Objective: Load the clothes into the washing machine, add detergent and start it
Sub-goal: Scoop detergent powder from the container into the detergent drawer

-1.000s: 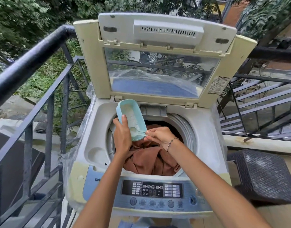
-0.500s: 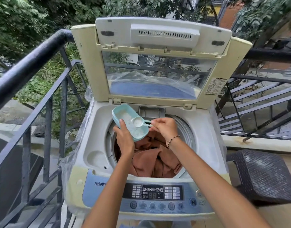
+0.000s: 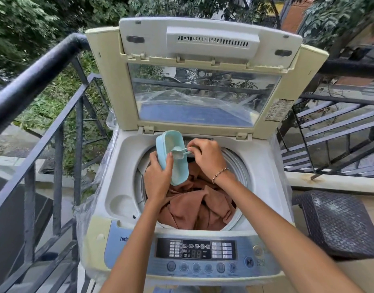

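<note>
pale blue oblong plastic detergent tub, tilted, gripped along its side by the curled left hand. small pale blue plastic scoop at the tub's mouth, its handle pinched by the right hand. below both grips, rust-brown clothes lie in the drum of the white top-loading washing machine; hinged lid upright beyond.

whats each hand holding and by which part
The left hand grips the teal detergent tub along one long side; the right hand pinches the scoop by its handle end.
</note>
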